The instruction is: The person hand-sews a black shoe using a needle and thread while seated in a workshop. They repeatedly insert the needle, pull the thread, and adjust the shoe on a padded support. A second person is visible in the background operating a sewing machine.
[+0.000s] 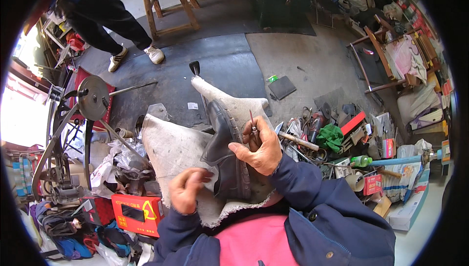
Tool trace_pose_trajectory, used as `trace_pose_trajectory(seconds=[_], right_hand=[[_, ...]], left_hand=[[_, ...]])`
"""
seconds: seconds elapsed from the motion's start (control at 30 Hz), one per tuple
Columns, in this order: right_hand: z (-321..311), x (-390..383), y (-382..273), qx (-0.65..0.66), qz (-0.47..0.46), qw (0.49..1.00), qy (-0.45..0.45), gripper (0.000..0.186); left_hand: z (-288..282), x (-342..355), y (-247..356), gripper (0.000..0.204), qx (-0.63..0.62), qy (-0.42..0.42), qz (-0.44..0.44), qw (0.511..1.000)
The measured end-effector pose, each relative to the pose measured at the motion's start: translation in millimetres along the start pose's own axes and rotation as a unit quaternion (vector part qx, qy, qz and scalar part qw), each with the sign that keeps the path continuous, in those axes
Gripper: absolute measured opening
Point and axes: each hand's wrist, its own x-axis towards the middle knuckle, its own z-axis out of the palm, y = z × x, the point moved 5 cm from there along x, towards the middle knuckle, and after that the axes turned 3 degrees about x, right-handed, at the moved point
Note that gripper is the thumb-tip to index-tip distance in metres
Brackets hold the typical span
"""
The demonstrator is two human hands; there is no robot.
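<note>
Across my lap, on a pale worn cloth, lies a black leather boot with a row of stitches along its sole edge. My right hand is closed around an awl, its thin tip pointing up and away from me; the thumb rests beside the boot's edge. Just left of the boot, my left hand has its fingers curled together in a pinch, slightly blurred. Whatever sits between those fingertips is too small to make out.
A hand-cranked sewing machine stands at left, above a red box bearing a phone. Loose tools and a hammer lie right, near a green cloth. A person stands far left beside a stool.
</note>
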Motion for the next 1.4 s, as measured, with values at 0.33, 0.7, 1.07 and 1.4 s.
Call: trace_pose_trajectory(seconds=[0.33, 0.7, 1.07, 1.4], right_hand=[[8, 2, -5, -0.064, 0.003, 0.998, 0.012, 0.045], [-27, 7, 26, 0.019, 0.025, 0.997, 0.069, 0.026], [-21, 3, 11, 0.020, -0.035, 0.999, -0.012, 0.021], [-30, 2, 18, 0.028, 0.030, 0.998, -0.038, 0.020]], left_hand=[[-22, 2, -21, 0.043, -0.353, 0.064, 0.059, 0.932], [-199, -101, -127, 0.036, -0.153, 0.374, -0.183, 0.896], [-1, 40, 77, 0.045, 0.369, 0.036, 0.258, 0.892], [75, 133, 40, 0.034, 0.201, -0.116, 0.188, 0.954]])
